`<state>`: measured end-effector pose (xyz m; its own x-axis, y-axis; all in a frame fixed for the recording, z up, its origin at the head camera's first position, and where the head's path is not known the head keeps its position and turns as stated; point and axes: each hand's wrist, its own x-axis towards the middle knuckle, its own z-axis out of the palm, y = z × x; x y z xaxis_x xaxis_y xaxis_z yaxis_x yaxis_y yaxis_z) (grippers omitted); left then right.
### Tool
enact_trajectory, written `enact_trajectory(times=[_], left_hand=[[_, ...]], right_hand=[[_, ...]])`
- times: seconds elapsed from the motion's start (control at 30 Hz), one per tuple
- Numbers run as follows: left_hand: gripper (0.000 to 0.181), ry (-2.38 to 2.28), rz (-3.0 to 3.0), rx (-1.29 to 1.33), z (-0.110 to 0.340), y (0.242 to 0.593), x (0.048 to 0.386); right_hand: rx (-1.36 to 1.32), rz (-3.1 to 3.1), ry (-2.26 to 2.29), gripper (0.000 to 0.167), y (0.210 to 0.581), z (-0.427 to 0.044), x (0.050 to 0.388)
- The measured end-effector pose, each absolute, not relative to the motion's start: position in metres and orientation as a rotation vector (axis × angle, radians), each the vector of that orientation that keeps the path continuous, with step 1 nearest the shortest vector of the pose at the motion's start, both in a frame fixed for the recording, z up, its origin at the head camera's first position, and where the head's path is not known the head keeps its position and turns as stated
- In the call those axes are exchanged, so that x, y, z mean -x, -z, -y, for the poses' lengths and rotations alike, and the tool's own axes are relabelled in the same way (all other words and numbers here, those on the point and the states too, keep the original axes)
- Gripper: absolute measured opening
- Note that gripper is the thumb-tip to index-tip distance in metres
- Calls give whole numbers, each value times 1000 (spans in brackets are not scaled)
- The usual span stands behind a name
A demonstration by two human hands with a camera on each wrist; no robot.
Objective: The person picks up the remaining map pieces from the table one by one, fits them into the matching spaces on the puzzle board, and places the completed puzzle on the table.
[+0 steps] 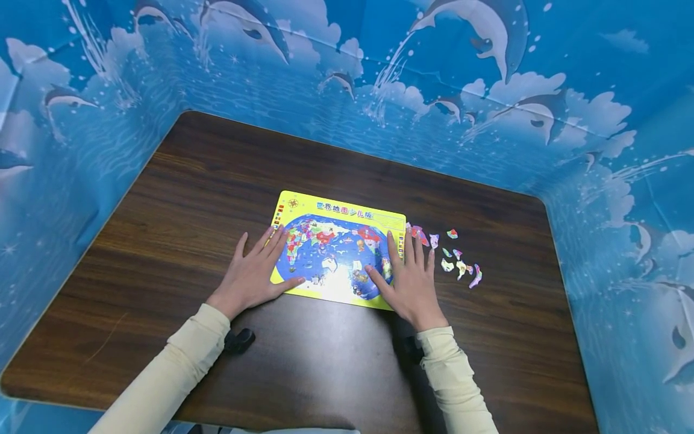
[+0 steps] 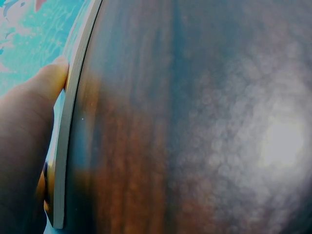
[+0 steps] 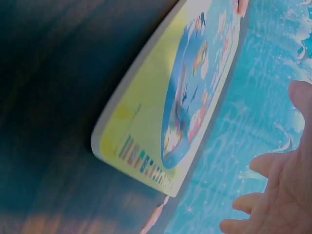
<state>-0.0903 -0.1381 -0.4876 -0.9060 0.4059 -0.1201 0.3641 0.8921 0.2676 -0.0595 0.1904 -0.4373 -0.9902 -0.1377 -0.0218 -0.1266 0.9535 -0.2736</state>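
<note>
A yellow-edged world map puzzle board [image 1: 336, 295] lies flat on the dark wooden table. The left hand [image 1: 252, 280] rests on its left edge with spread, straight fingers; in the left wrist view the thumb of that hand [image 2: 29, 112] lies along the board's side edge [image 2: 73, 97]. Over the board's right edge is the right hand [image 1: 412, 283], fingers extended, thumb above the map. The right wrist view shows the board [image 3: 131, 126] beside the right hand [image 3: 282, 190], whose fingers look apart and hold nothing; contact there cannot be told.
Several loose puzzle pieces [image 1: 447, 265] lie to the right of the board, some near the right fingertips. The brown table [image 1: 162, 199] is bordered by blue dolphin-print cloth [image 1: 325, 114]. Dark straps show at both wrists.
</note>
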Motion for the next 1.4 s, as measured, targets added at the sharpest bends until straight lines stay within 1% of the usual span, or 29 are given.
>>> enact_trajectory(times=[0.43, 0.57, 0.7, 0.8, 1.03, 1.2, 1.4], left_hand=[[106, -360, -2897, -605, 139, 487, 91], [106, -359, -2902, -604, 140, 485, 93], [106, -360, -2900, -599, 140, 485, 93], [106, -363, -2903, -598, 140, 486, 91], [106, -371, -2923, -608, 140, 488, 89], [105, -380, -2924, -606, 139, 489, 86], [106, -386, -2932, -604, 139, 487, 88]], right_hand=[[108, -3024, 432, 86, 433, -214, 77], [107, -3032, 481, 77, 436, -226, 91], [128, -3078, 497, 61, 443, -240, 108], [160, -3102, 470, 52, 449, -247, 120], [222, -3099, 400, 43, 456, -249, 140], [184, -3064, 367, 40, 460, -249, 144], [212, -3117, 349, 37, 464, -254, 148]])
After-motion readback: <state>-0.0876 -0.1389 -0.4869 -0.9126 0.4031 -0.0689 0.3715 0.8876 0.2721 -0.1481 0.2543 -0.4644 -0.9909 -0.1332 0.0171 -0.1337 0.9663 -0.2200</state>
